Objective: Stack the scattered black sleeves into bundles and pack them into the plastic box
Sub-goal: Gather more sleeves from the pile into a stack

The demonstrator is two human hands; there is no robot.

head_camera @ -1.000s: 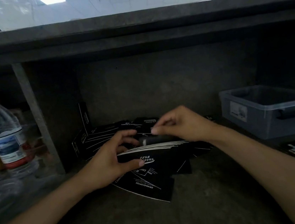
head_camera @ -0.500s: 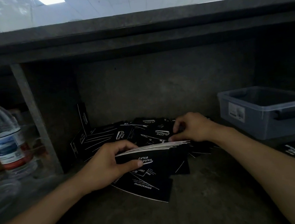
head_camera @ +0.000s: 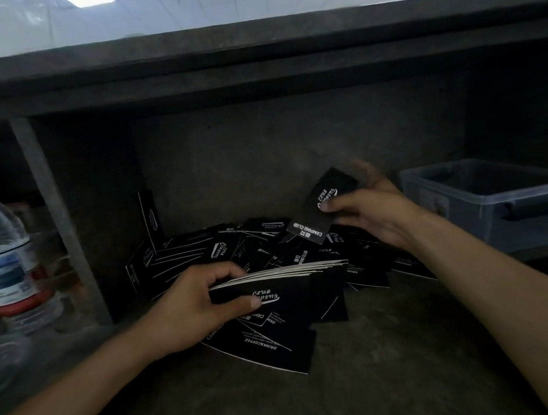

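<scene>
- Left hand (head_camera: 195,306) grips the fanned bundle (head_camera: 285,285) on edge. Right hand (head_camera: 370,216) pinches a single sleeve (head_camera: 328,207) above the loose pile (head_camera: 236,246). Hands are apart.
- Risk: bundle edges are uneven, so a slack thumb would likely let it splay.
- Plastic box (head_camera: 492,201) stands open to the right, well apart. The overhead shelf (head_camera: 248,69) limits lift, so room lies bench-front.

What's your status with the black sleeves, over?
Left hand grips the bundle. Right hand holds one sleeve above the loose pile. Plastic box at right, nothing in the way.
</scene>
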